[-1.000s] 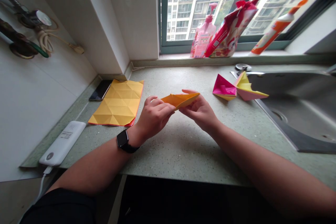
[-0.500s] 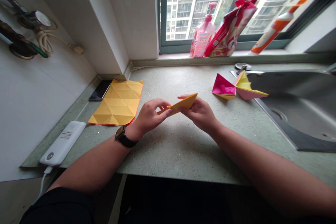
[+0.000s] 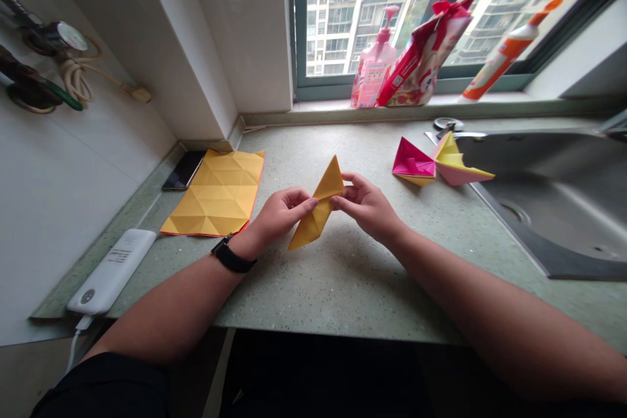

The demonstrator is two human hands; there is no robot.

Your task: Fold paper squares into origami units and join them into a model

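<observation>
A folded yellow paper, long and pointed at both ends, is held tilted above the counter. My left hand pinches its left edge near the middle, thumb on top. On the opposite edge, my right hand grips it between thumb and fingers. To the left lies a stack of creased yellow sheets with red showing along its edge. Two folded paper pieces stand at the right: a magenta one and a yellow and pink one, side by side.
A phone and a white power bank with a cable lie at left. The steel sink is at right. A pink pump bottle, a red bag and an orange-and-white bottle stand on the window sill.
The folded yellow paper has turned from nearly level to a steep slant, its broad face now showing. Both hands have shifted their hold to its middle.
</observation>
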